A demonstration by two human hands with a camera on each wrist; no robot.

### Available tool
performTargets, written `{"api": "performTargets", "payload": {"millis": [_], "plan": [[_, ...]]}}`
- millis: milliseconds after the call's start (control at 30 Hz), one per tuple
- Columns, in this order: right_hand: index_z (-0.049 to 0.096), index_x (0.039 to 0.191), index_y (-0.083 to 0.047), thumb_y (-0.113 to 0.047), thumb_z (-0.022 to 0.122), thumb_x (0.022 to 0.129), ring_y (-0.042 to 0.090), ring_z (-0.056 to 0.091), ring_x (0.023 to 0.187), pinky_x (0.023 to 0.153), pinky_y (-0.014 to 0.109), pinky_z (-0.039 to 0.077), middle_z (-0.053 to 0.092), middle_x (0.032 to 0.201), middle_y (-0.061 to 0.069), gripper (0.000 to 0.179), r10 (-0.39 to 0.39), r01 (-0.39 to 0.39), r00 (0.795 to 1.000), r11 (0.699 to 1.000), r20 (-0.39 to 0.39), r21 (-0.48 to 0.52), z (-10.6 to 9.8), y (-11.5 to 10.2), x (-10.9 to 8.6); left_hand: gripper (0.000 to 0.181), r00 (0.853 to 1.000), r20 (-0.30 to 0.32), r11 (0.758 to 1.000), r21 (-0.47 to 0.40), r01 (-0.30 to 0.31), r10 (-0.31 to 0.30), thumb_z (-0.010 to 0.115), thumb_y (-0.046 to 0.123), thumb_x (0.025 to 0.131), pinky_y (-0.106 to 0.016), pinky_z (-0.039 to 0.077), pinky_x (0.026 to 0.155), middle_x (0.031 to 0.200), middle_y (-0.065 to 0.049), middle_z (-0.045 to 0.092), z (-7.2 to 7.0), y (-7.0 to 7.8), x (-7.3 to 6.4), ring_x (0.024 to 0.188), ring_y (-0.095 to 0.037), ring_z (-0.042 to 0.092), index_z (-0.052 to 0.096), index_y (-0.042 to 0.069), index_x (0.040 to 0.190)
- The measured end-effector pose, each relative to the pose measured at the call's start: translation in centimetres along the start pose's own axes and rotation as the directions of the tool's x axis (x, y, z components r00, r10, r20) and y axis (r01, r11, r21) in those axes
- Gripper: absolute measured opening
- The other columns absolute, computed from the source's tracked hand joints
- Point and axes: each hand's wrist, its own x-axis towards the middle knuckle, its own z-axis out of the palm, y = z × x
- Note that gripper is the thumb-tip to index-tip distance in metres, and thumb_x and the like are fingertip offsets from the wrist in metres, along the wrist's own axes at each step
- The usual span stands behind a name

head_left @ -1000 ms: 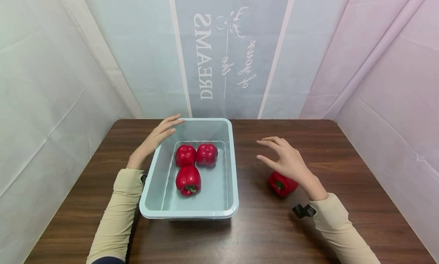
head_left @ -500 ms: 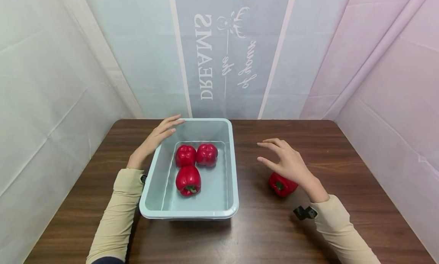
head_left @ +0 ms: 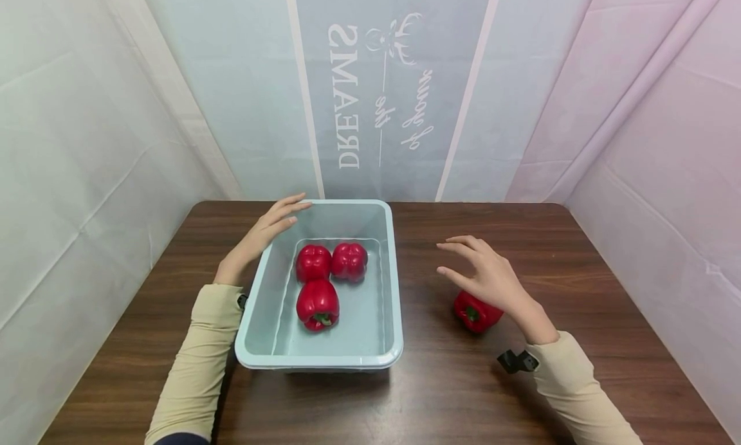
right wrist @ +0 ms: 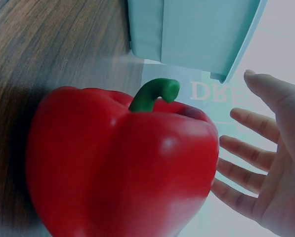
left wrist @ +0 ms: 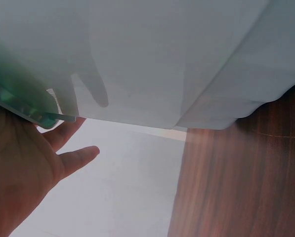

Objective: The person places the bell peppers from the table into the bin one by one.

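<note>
My left hand (head_left: 263, 234) rests, fingers extended, at the far left rim of a pale blue plastic basin (head_left: 395, 284). Three red bell peppers lie inside the basin: one with its green stem toward me (head_left: 318, 300), plus a back-left pepper (head_left: 313, 262) and a back-right pepper (head_left: 350, 261). Over the table to the right, my right hand (head_left: 483, 271) hovers with fingers spread and holds nothing. Beneath it lies another red bell pepper (head_left: 473, 313), partly covered by the hand. In the right wrist view this pepper (right wrist: 122, 163) looms large, its stem curved.
The brown wooden table (head_left: 440, 393) carries the basin left of its middle. A grey-blue printed cloth (head_left: 382, 110) hangs behind the far edge, and white cloth walls (head_left: 87, 175) close in both sides. Small black devices sit at both wrists.
My right hand has drifted slightly toward me and to the right above the pepper. The left hand, basin and peppers look unmoved.
</note>
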Motion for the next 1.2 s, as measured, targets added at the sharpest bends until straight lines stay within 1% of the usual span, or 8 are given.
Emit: {"api": "performTargets", "payload": {"millis": [167, 300, 567, 867, 1200], "plan": [[0.06, 0.122, -0.028, -0.042, 0.069, 0.081, 0.017, 0.05, 0.115, 0.064, 0.039, 0.05, 0.055, 0.124, -0.002, 0.044, 0.011, -0.011, 1.0, 1.0, 0.008, -0.002, 0.01, 0.01, -0.17, 0.042, 1.0, 0.006, 1.0, 0.002, -0.008, 0.008, 0.039, 0.007, 0.096, -0.061, 0.015, 0.106, 0.149, -0.018, 0.023, -0.07, 0.0, 0.1, 0.138, -0.032, 0.017, 0.041, 0.0, 0.138], [0.06, 0.122, -0.028, -0.042, 0.068, 0.082, 0.017, 0.05, 0.115, 0.063, 0.039, 0.05, 0.054, 0.124, -0.004, 0.044, 0.016, -0.016, 1.0, 1.0, 0.013, -0.005, -0.04, 0.02, -0.23, 0.042, 1.0, 0.004, 1.0, 0.002, -0.011, 0.011, 0.039, 0.007, 0.096, -0.061, 0.015, 0.107, 0.149, -0.019, 0.023, -0.1, 0.02, 0.12, 0.138, -0.033, 0.017, 0.041, -0.001, 0.137], [0.06, 0.122, -0.027, -0.044, 0.067, 0.082, 0.019, 0.05, 0.115, 0.066, 0.041, 0.05, 0.054, 0.125, -0.001, 0.044, 0.014, -0.014, 1.0, 1.0, 0.022, -0.012, -0.12, 0.25, -0.4, 0.041, 1.0, 0.003, 1.0, 0.006, -0.012, 0.012, 0.039, 0.007, 0.097, -0.06, 0.015, 0.107, 0.149, -0.018, 0.023, -0.15, 0.0, 0.16, 0.138, -0.032, 0.017, 0.042, 0.0, 0.137], [0.061, 0.122, -0.025, -0.043, 0.068, 0.081, 0.019, 0.051, 0.115, 0.066, 0.039, 0.05, 0.054, 0.126, 0.0, 0.045, 0.012, -0.012, 0.999, 1.0, 0.035, -0.008, -0.19, 0.29, -0.64, 0.042, 1.0, 0.003, 1.0, -0.001, 0.014, -0.014, 0.039, 0.009, 0.097, -0.059, 0.016, 0.107, 0.15, -0.015, 0.023, -0.16, 0.08, 0.15, 0.138, -0.03, 0.016, 0.042, 0.002, 0.138], [0.061, 0.121, -0.026, -0.041, 0.07, 0.08, 0.02, 0.051, 0.113, 0.062, 0.036, 0.049, 0.055, 0.124, 0.0, 0.045, 0.003, -0.003, 0.999, 1.0, 0.041, -0.019, -0.05, 0.58, -0.92, 0.042, 1.0, 0.002, 1.0, -0.006, 0.014, -0.014, 0.039, 0.01, 0.097, -0.059, 0.017, 0.107, 0.15, -0.016, 0.022, -0.2, 0.16, 0.11, 0.139, -0.028, 0.016, 0.042, 0.004, 0.139]]}}
